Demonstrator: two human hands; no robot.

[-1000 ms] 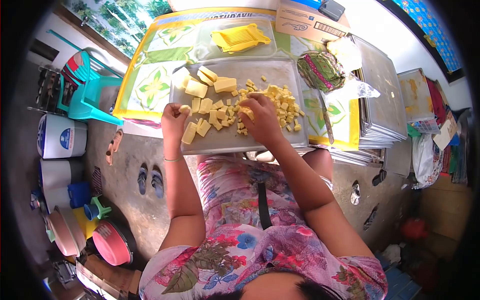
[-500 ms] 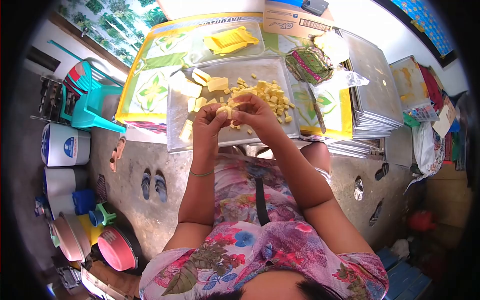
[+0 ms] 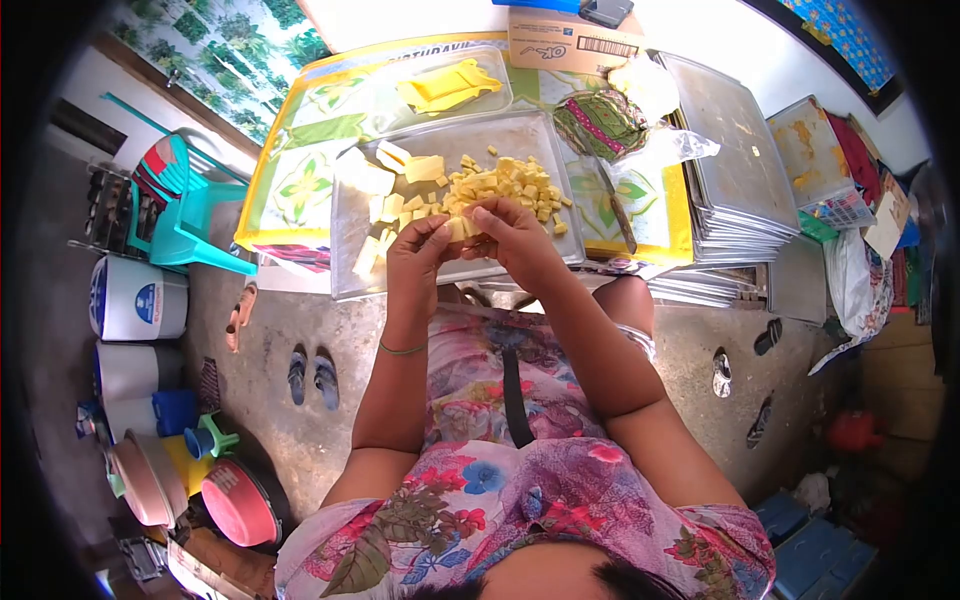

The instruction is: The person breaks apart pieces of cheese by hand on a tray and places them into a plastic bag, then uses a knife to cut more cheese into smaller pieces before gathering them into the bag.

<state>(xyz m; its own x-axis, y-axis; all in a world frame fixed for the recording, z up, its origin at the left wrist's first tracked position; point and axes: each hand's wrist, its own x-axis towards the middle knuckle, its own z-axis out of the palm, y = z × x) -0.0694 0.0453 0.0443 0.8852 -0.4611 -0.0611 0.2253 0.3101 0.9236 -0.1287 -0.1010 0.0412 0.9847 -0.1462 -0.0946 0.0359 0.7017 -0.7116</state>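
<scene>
My left hand [image 3: 418, 252] and my right hand [image 3: 510, 238] meet over the near part of a metal tray [image 3: 350, 215]. Between the fingertips of both is a small pale yellow piece [image 3: 458, 230]; its exact kind I cannot make out. Right behind my hands lies a heap of small yellow cubes [image 3: 515, 182]. Larger yellow slabs [image 3: 425, 168] rest on the tray's far left, with several shorter chunks [image 3: 368, 255] along its left side. The fingers of both hands are pinched closed and partly hide the piece.
A knife [image 3: 618, 208] lies right of the tray, near a green and pink patterned cloth [image 3: 600, 125]. Behind the tray sits a clear container [image 3: 498, 92] with a yellow item. Stacked metal trays [image 3: 740, 150] stand at the right; a cardboard box [image 3: 570, 42] is at the back.
My hands stay together over the tray, with the fingers shifted slightly around the yellow piece. The whole view has moved a little, so the table sits slightly further left.
</scene>
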